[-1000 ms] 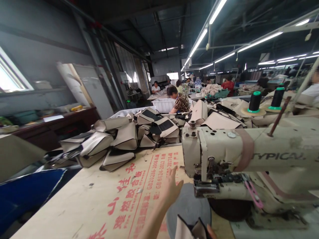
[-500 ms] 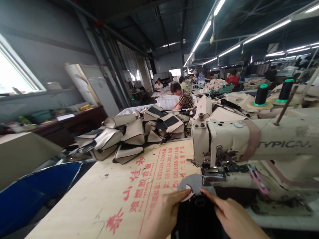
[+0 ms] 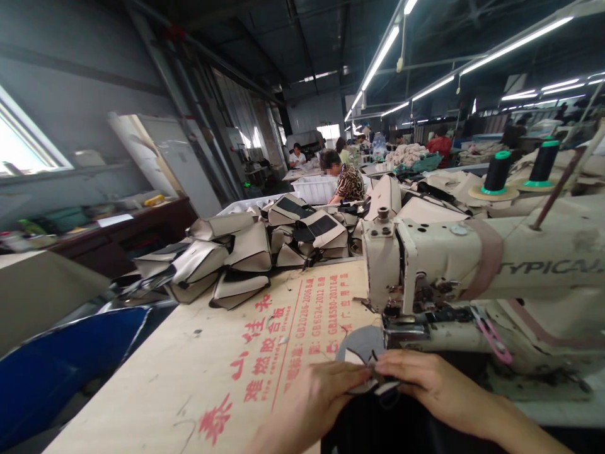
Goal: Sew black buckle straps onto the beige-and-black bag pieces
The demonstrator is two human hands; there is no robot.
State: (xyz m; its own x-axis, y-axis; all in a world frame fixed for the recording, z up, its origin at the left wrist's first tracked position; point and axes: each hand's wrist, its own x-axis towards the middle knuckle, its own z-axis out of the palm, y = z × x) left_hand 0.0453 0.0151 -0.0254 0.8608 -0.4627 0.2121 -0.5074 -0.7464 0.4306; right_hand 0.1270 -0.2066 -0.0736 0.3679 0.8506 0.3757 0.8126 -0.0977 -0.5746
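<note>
A black bag piece (image 3: pixel 378 422) with pale edges hangs over the table's front edge, left of the sewing machine needle area. My left hand (image 3: pixel 321 394) pinches its pale upper edge from the left. My right hand (image 3: pixel 420 381) closes on the same edge from the right, fingertips almost meeting the left ones. A small dark ring or loop (image 3: pixel 390 398) shows just below the fingers. Behind them lies a rounded grey piece (image 3: pixel 367 340); I cannot tell whether it belongs to the bag or the machine. The sewing machine (image 3: pixel 425 258) stands close to my right hand.
Plywood with red print (image 3: pixel 212 353) covers the table to the left. Beige and black bags (image 3: pixel 250 246) are heaped behind it. A blue bin (image 3: pixel 61 378) stands at far left. Black thread spools (image 3: pixel 496 173) stand behind the machine. A co-worker (image 3: pixel 348 180) sits beyond the heap.
My hands have come together over the edge, from pointing fingers to a pinch. The bag piece's upper edge is now bunched between them and slightly lower. The view has shifted a little.
</note>
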